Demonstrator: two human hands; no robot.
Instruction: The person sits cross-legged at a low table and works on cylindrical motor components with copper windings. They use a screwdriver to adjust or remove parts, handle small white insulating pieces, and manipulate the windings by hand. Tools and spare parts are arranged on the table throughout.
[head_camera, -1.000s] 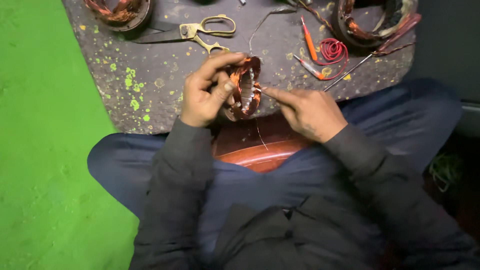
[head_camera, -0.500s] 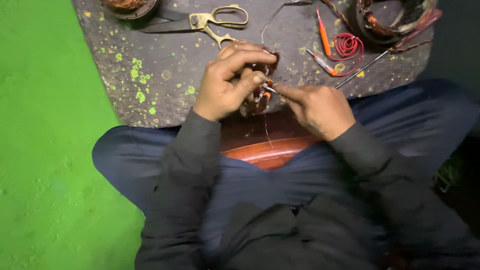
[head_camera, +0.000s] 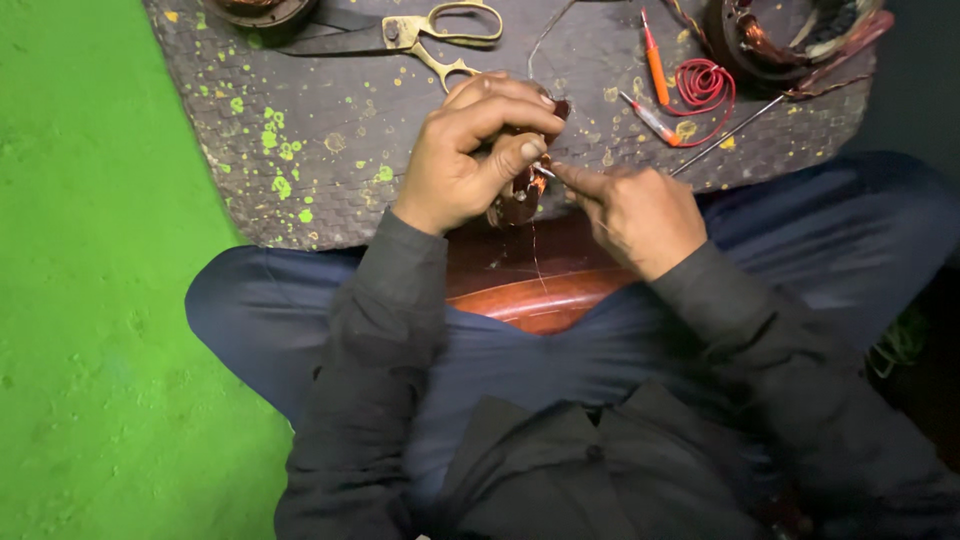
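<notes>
Copper coil (head_camera: 515, 195) gripped by left hand (head_camera: 470, 160) (fingers curled).

My hands are bare; I wear a dark grey jacket (head_camera: 560, 470) with long sleeves and blue trousers (head_camera: 270, 320).

No packages here, no labels, no signs. No screens show either. Nothing printed or boxed lies anywhere in view on mat, lap or floor.
</notes>
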